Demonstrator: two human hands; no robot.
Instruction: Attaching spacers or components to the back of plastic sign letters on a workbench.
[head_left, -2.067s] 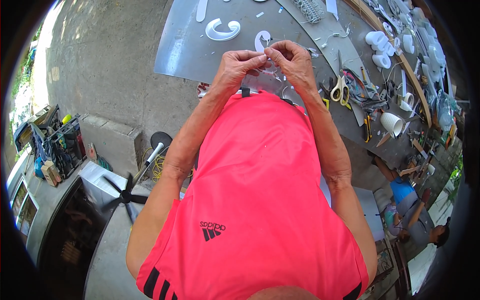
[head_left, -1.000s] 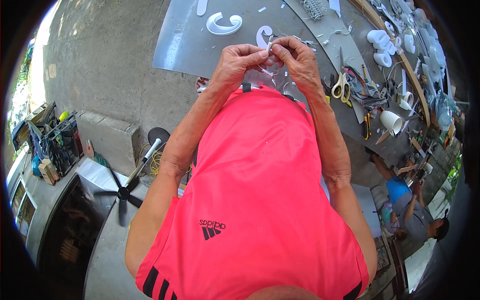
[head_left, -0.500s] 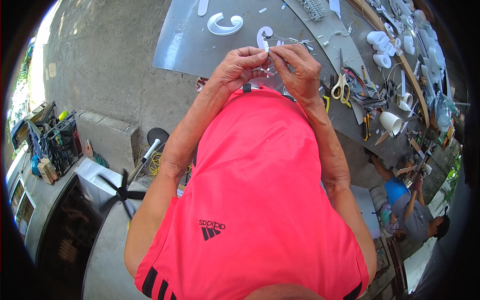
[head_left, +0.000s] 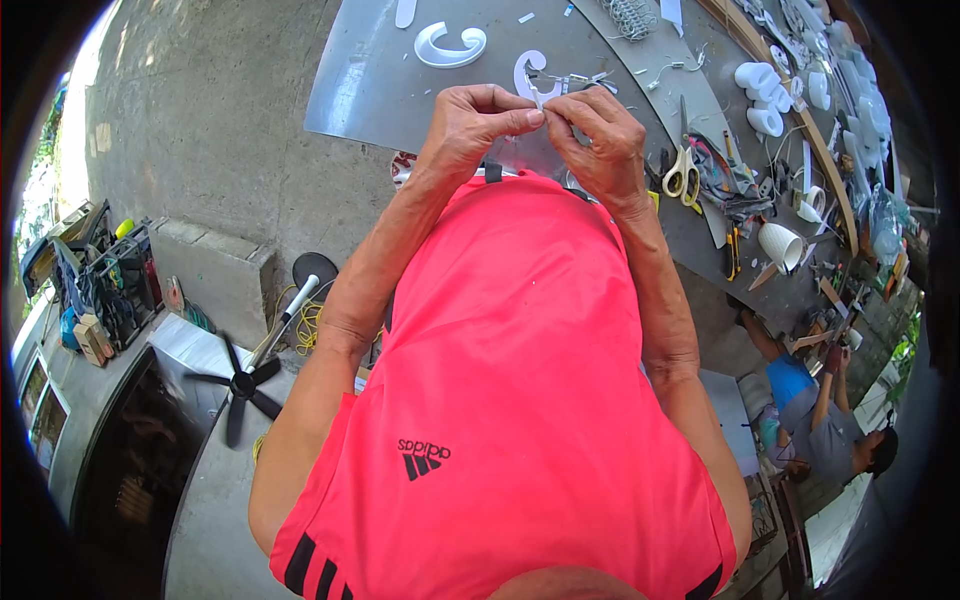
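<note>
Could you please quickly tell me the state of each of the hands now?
Left hand: closed, pinching a small white piece.
Right hand: closed at the same piece; its exact grip cannot be told.

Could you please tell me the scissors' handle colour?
The handles are cream, seen best in the head view.

Looking steeply down from the person's head, through the left of two fisheye cameras worn side by side. Facing forward over the pink-red shirt (head_left: 510, 330), very near across the middle and lower edge, toward the fingers (head_left: 522, 122) at upper middle, farther off. Showing upright and unmirrored, taking in the surface (head_left: 400, 112) along the top and right, the ground (head_left: 210, 120) at upper left and a black fan (head_left: 242, 385) at left. Catching a co-worker (head_left: 825, 435) well apart, near the right rim. Bending straight edges outward.
</note>
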